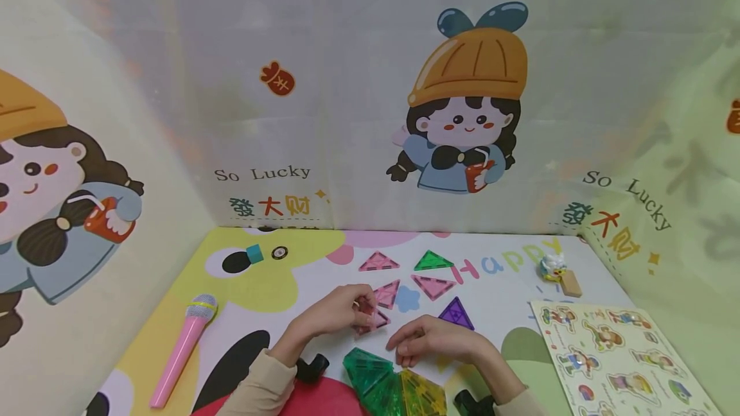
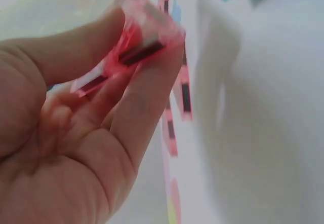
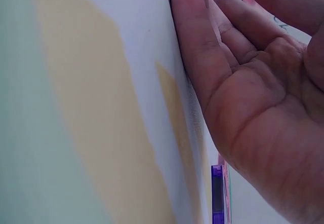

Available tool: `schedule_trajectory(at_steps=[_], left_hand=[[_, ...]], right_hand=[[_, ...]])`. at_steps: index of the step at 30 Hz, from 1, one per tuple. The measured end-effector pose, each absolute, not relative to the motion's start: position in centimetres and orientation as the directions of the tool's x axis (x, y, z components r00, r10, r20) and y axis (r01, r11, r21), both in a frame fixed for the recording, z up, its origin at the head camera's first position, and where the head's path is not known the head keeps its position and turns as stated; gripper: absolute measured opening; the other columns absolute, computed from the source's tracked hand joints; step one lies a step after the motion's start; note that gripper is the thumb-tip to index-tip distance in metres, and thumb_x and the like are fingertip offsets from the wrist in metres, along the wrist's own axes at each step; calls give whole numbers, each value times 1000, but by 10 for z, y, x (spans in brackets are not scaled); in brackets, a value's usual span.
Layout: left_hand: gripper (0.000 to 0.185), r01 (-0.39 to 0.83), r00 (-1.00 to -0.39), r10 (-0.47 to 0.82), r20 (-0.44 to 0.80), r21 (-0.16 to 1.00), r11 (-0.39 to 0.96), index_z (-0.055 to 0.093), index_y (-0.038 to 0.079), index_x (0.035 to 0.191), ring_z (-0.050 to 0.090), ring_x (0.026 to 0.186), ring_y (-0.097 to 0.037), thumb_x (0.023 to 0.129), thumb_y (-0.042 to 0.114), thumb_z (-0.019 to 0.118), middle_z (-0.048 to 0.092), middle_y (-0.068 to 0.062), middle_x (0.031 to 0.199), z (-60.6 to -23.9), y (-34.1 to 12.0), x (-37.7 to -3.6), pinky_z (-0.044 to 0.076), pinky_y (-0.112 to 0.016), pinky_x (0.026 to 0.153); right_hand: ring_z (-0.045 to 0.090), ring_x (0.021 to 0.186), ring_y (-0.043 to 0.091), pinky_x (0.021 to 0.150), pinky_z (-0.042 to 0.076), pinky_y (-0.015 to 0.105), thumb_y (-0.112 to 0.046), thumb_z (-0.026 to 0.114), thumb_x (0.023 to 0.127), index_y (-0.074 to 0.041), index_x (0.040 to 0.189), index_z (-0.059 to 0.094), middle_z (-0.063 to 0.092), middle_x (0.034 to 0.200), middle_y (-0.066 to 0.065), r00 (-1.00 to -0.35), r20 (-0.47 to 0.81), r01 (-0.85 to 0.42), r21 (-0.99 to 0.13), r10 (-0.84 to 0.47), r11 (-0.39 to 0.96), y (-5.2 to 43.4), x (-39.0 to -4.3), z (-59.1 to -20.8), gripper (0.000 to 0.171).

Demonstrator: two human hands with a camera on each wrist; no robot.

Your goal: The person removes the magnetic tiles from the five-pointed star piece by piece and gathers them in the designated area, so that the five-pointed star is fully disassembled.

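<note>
My left hand [image 1: 332,310] pinches a translucent pink triangular magnetic tile [image 2: 144,24] between thumb and fingers, tilted above the tabletop in the left wrist view. Just right of it, my right hand [image 1: 433,339] rests low on the table with loosely bent fingers and nothing in its grasp. Below both hands lies a fan of joined tiles, green [image 1: 370,374] on one side and yellow [image 1: 424,393] on the other. A purple triangular tile [image 1: 457,314] lies beyond the right hand. Further back are several flat pink tiles [image 1: 433,286] and a green triangular tile [image 1: 432,261].
At left lies a pink toy microphone [image 1: 180,355]; a teal cube [image 1: 254,253] is at the back left. A small figurine [image 1: 552,267] and wooden block [image 1: 570,283] sit at the back right, behind a sticker sheet [image 1: 627,364]. Printed cloth walls [image 1: 358,114] surround the table.
</note>
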State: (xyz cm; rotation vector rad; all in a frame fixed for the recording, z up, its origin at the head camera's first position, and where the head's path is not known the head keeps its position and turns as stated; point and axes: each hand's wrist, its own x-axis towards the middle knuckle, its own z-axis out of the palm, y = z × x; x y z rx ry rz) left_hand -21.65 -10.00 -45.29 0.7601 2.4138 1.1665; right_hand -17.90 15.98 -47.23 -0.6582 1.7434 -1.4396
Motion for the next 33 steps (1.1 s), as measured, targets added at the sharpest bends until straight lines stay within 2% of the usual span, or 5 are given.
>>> schedule_trajectory(at_steps=[9, 14, 19, 24, 33], left_hand=[[13, 258, -917, 398, 12, 780, 571, 64, 16, 90, 55, 74, -14, 87, 19, 76, 65, 1, 84, -445, -118, -227, 44, -29, 63], [14, 168, -966, 258, 30, 829, 533, 60, 13, 92, 57, 74, -16, 88, 14, 74, 63, -2, 86, -446, -128, -235, 49, -29, 65], [15, 96, -991, 131, 36, 867, 488, 59, 10, 103, 60, 82, -18, 92, 7, 68, 63, -7, 96, -451, -138, -243, 54, -30, 72], [28, 60, -998, 52, 39, 849, 525, 59, 8, 121, 60, 89, -20, 94, 7, 65, 63, -11, 105, -455, -147, -254, 54, -27, 76], [24, -77, -997, -65, -50, 858, 507, 61, 3, 115, 60, 87, -23, 94, 11, 65, 62, -16, 105, -463, -169, -278, 54, -27, 74]], right_hand=[[67, 85, 11, 79, 56, 24, -15, 56, 99, 2, 124, 66, 68, 107, 32, -575, -235, 87, -970, -784, 227, 160, -180, -473, 31], [67, 85, 12, 79, 56, 24, -15, 56, 100, 2, 125, 64, 68, 108, 32, -573, -234, 94, -971, -785, 221, 161, -180, -473, 32], [67, 85, 12, 80, 56, 24, -15, 56, 100, 2, 126, 63, 67, 108, 34, -566, -227, 94, -973, -792, 212, 161, -180, -473, 32], [67, 86, 13, 80, 57, 25, -14, 55, 100, 3, 127, 62, 65, 109, 36, -562, -216, 90, -976, -798, 201, 163, -181, -474, 32], [68, 87, 12, 82, 57, 27, -14, 55, 100, 4, 129, 60, 65, 111, 36, -551, -217, 113, -976, -806, 185, 164, -182, -476, 34]])
